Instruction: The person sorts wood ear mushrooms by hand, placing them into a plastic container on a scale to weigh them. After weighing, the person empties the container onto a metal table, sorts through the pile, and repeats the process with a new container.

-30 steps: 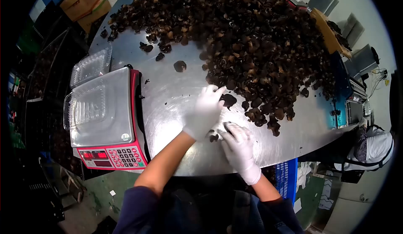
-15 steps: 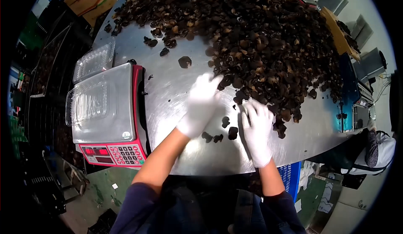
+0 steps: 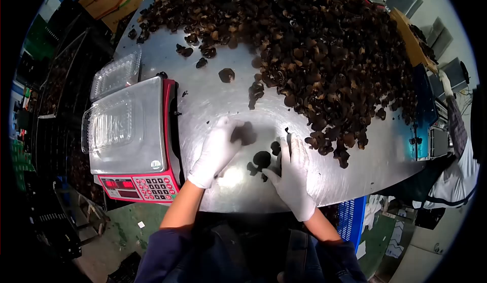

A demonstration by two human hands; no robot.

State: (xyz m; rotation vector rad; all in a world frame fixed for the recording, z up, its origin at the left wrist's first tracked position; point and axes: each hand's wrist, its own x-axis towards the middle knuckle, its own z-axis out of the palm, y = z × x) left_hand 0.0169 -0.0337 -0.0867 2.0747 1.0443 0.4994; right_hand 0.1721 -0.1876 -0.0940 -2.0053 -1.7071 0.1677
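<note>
Steel counter (image 3: 213, 105) bearing a large heap of dark dried mushrooms (image 3: 314, 44) beyond both hands; a few loose pieces (image 3: 261, 160) lie between the left hand (image 3: 215, 151) and right hand (image 3: 291, 176). A red scale (image 3: 134, 136) stands left of the left hand.

The scene is brightly lit from overhead. Glare is thrown off the steel bench (image 3: 228, 105). Straight lines are bent by fisheye distortion, corners are blacked out, and the gloved left hand (image 3: 218, 151) is slightly motion-blurred.
</note>
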